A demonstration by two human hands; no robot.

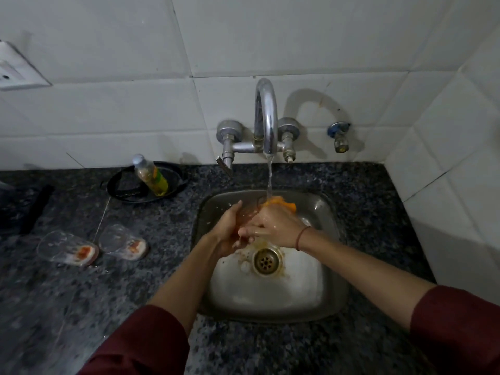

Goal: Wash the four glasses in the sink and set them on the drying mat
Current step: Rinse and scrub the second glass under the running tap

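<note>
Speckled counter (365, 190) is laid round a shiny steel sink (270, 296). Clear glass (250, 212) is gripped by left hand (230, 231), orange sponge (284, 205) by right hand (278, 226).

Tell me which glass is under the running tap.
The glass in the left hand, over the sink; the far-left glass and middle glass sit on the counter.

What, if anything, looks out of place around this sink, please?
Left of the sink, the outer glass and inner glass sit on the bare granite counter, no drying mat visible, with orange-red marks at their bases. Brown staining rings the drain.
</note>
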